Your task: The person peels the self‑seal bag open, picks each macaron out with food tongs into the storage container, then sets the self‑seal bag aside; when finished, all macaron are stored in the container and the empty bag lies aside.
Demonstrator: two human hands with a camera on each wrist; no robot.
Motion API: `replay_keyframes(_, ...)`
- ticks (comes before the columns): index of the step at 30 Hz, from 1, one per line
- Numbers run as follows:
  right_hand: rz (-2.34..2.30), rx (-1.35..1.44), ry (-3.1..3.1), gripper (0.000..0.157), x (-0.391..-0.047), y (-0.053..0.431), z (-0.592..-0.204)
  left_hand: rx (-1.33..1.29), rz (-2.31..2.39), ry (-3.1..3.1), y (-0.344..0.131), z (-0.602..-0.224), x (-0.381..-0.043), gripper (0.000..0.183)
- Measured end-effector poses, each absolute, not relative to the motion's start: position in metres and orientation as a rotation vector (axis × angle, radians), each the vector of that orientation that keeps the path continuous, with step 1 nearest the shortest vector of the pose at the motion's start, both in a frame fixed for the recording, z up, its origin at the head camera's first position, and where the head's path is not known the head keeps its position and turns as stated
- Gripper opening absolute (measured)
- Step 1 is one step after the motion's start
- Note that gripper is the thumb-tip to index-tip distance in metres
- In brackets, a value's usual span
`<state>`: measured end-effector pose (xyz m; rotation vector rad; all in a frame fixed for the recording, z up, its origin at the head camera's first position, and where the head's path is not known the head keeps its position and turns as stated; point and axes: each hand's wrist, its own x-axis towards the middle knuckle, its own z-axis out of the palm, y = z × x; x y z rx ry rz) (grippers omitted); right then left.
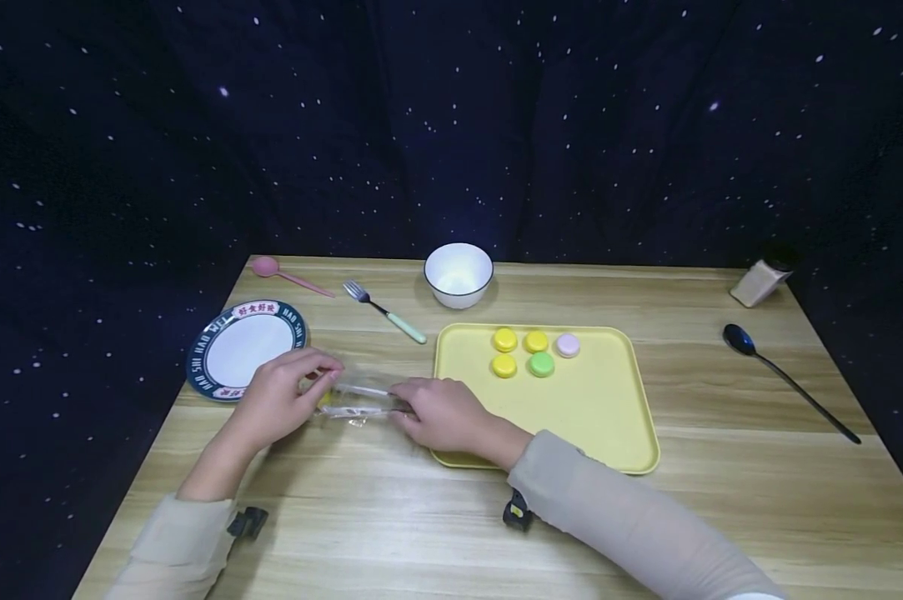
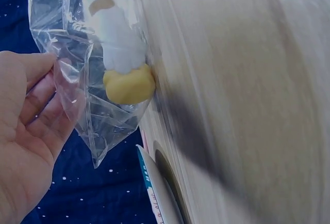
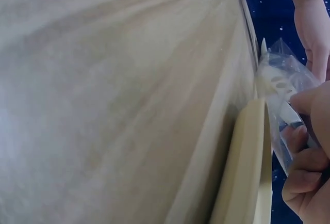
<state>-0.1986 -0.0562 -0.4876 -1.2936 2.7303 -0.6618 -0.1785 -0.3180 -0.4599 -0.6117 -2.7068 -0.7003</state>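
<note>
My left hand (image 1: 274,396) pinches the side of a clear plastic bag (image 2: 95,139), thumb in front and fingers behind the film. Inside the bag are the white, scalloped ends of tongs (image 2: 121,43) with oval holes. A yellow macaron (image 2: 129,85) sits at their tip. At the other end my right hand (image 1: 447,412) grips the tongs, over the left edge of the yellow tray (image 1: 571,425). Several macarons lie on that tray: yellow ones (image 1: 505,339), a green one (image 1: 541,364) and a lilac one (image 1: 567,345).
Left of the bag lies a blue-rimmed plate (image 1: 248,350). Behind are a pink spoon (image 1: 266,267), a fork (image 1: 387,314) and a white bowl (image 1: 459,275). On the right are a black spoon (image 1: 789,379) and a dark-capped shaker (image 1: 760,282).
</note>
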Motion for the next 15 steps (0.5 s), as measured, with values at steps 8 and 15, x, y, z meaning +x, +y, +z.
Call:
replay_keyframes(8,-0.666,-1.188,2.78,0.037,-0.1976,-0.0505,-0.483,-0.598,-0.703,-2.715,-0.319,-0.4595,-0.1775,0.008)
replay_keyframes(15,-0.709,-1.2,2.754,0.039,-0.203,-0.0501,-0.4877,-0.595,-0.708,-2.717,-0.3205,-0.46,-0.177,0.007)
